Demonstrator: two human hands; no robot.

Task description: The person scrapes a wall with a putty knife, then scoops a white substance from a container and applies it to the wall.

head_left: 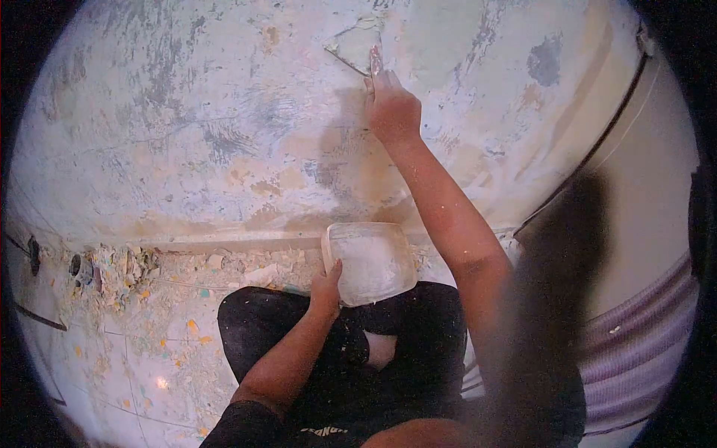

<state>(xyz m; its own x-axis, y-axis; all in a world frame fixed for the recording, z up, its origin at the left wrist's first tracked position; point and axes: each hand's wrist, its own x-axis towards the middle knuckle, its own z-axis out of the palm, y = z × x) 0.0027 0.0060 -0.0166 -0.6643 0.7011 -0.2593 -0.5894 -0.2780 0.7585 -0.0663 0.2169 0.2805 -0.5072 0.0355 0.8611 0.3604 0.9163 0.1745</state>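
Note:
My right hand [394, 110] is closed around a putty knife [355, 55], its index finger stretched along the tool. The blade lies against the patchy wall [246, 89], and pale putty is around its upper edge. Much of the handle is hidden by the hand. Low in front of the wall, my left hand [326, 287] grips the left side of a clear plastic container [410, 257]. White material coats the inside of this container, which rests by my crossed legs.
Peeled paint flakes and rubble [131, 272] line the floor along the wall's foot. A small cylindrical object [81, 267] stands among them at left. A dark cable [597, 145] runs down the right corner. Ribbed purplish fabric [635, 343] lies at lower right.

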